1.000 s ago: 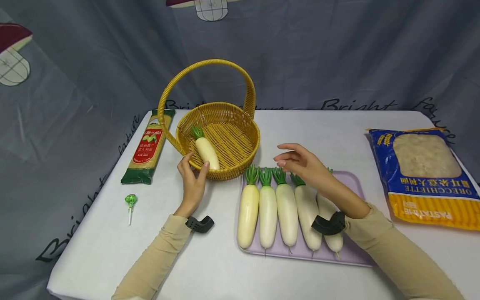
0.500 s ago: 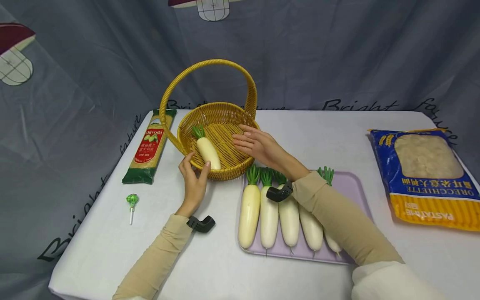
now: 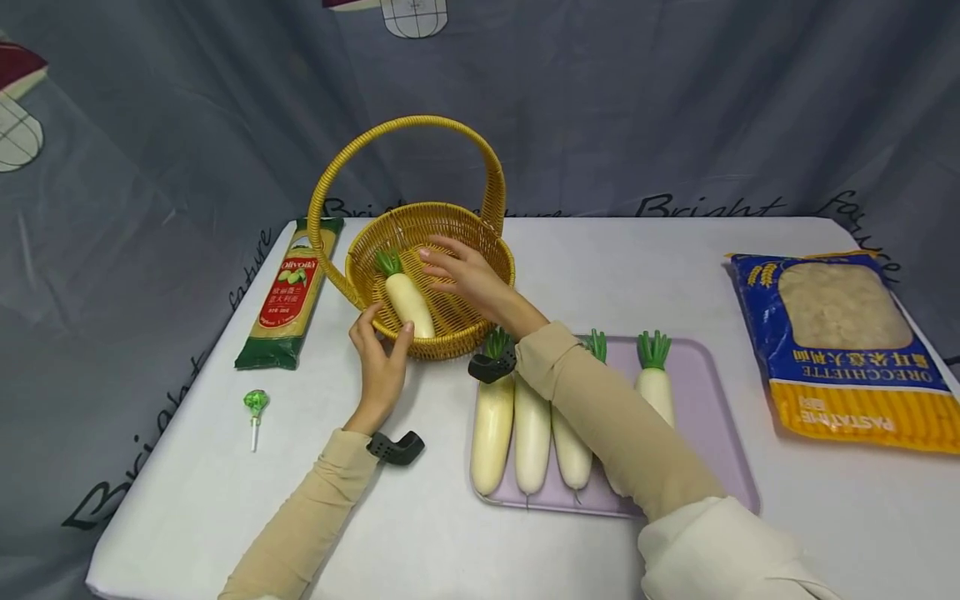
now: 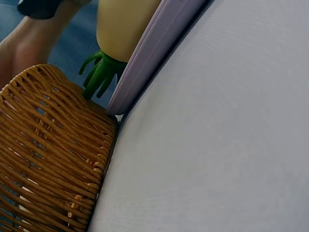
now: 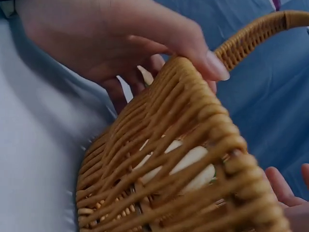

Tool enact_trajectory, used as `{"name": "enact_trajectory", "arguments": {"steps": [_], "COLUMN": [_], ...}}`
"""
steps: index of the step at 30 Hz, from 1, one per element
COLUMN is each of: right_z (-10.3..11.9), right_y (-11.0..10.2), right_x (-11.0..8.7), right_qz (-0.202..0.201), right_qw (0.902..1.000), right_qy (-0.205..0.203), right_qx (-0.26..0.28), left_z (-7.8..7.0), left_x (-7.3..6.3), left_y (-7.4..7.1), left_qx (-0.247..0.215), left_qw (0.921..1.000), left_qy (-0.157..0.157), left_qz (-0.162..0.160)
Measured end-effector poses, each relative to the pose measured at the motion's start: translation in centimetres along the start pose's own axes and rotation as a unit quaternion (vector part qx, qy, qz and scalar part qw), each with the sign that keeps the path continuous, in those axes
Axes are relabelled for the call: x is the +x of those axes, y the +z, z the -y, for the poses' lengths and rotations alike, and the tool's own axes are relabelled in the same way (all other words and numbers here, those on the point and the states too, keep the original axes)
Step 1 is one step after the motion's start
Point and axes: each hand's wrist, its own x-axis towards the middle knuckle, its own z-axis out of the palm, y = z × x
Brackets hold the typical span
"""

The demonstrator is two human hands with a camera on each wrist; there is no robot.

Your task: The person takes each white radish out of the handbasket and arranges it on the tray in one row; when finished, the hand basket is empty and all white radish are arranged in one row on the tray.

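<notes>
A yellow wicker basket with a tall handle stands left of centre, a white radish with a green top lying inside. My left hand grips the basket's front-left rim; the right wrist view shows its thumb over the rim and its other fingers against the outer side. Over the basket's opening hovers my right hand, fingers loosely extended and holding nothing, to the right of the radish. Several more white radishes lie in a row on a lilac tray, partly hidden by my right forearm.
A spaghetti packet lies left of the basket, with a green lollipop nearer the front. At the far right is a blue and yellow pasta bag. A grey curtain hangs behind the white table.
My right hand has moved left from above the tray to above the basket's inside, its forearm now crossing the radishes. The left hand has stayed at the basket rim.
</notes>
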Motion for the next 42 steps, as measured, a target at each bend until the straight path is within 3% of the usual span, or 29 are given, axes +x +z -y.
{"name": "enact_trajectory", "arguments": {"steps": [4, 7, 12, 16, 22, 29, 42], "right_z": [-0.6, -0.9, -1.2, -1.4, -1.8, -1.9, -1.8], "right_y": [0.7, 1.1, 1.5, 1.7, 2.0, 2.1, 1.9], "right_x": [0.9, 1.3, 1.3, 1.1, 1.0, 0.9, 0.8], "right_qz": [-0.026, -0.039, -0.04, -0.022, 0.019, 0.056, 0.085], "right_qw": [0.9985, 0.9938, 0.9689, 0.9516, 0.94, 0.9175, 0.9322], "right_qy": [0.021, 0.065, 0.174, 0.211, 0.211, 0.159, 0.128], "right_qx": [-0.043, -0.082, -0.171, -0.222, -0.267, -0.36, -0.328], "left_z": [0.0, 0.0, -0.1, -0.2, -0.2, -0.2, -0.1], "left_x": [0.0, 0.0, 0.0, 0.0, -0.2, -0.1, 0.0], "left_y": [0.1, 0.1, 0.0, -0.1, 0.0, 0.2, 0.0], "left_qx": [-0.002, -0.002, 0.002, 0.0, -0.004, -0.004, -0.005], "left_qw": [1.0, 1.0, 1.0, 1.0, 0.9999, 0.9998, 1.0], "left_qy": [-0.001, -0.003, -0.007, -0.005, 0.007, 0.017, 0.005], "left_qz": [0.0, 0.003, 0.002, 0.001, -0.008, -0.014, -0.004]}}
